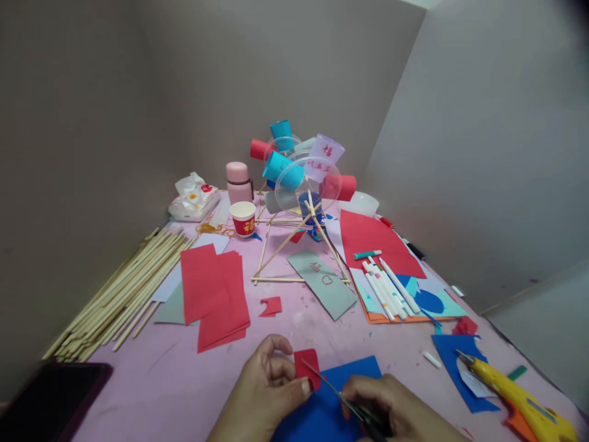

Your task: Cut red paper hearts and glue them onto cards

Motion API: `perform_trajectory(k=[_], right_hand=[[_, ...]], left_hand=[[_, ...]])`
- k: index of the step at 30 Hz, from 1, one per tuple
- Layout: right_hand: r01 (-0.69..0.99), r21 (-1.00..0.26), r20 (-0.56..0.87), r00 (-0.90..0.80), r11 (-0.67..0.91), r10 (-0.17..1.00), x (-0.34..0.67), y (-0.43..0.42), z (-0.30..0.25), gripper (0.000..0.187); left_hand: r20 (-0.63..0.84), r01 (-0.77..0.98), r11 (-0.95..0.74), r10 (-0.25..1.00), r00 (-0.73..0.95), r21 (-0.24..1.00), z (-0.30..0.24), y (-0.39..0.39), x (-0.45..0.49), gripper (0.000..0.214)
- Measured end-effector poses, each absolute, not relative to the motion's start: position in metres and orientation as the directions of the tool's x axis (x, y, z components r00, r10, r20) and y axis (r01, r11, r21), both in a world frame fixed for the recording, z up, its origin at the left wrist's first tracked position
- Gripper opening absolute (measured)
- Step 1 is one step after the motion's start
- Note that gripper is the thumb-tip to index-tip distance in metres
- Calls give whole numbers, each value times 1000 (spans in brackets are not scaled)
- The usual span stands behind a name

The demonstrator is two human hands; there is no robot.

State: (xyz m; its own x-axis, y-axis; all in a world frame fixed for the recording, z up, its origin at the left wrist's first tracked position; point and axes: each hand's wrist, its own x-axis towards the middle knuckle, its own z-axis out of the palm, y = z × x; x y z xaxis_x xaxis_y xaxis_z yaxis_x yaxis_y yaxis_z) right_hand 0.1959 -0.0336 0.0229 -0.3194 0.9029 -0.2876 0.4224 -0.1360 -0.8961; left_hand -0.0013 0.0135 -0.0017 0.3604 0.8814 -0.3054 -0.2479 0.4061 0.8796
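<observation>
I see the left hand pinching red paper, the right hand gripping scissors; beyond, a paper cup at eleven o'clock, contents hidden, pale bowl at one.

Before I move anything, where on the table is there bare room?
The widest bare patch of table lies between the black device, the red sheets and the left hand. A smaller one lies between the right hand and the white cap. It is crowded around the markers, glue gun and sticks.
</observation>
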Motion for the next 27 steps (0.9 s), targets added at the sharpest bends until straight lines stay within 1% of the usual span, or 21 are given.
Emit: perform_trajectory(k=[3,6,15,20,27], right_hand=[[375,-908,-329,-361,-187,873,194,-31,26,35],[346,-913,-343,-366,-215,865,192,-31,29,34],[362,-903,-366,-362,-232,857,198,-33,21,35],[415,-892,-346,-365,-181,864,204,-35,19,30],[442,-888,-298,-334,-131,895,204,-39,17,34]], left_hand=[[-313,-202,406,873,375,891,-2,14,-1,44],[-324,-187,412,870,370,892,-1,13,0,43],[-304,-184,400,866,396,898,-2,15,-2,44],[-308,-157,399,859,408,903,-4,15,-2,44],[-300,-154,390,861,410,908,-2,14,-1,44]])
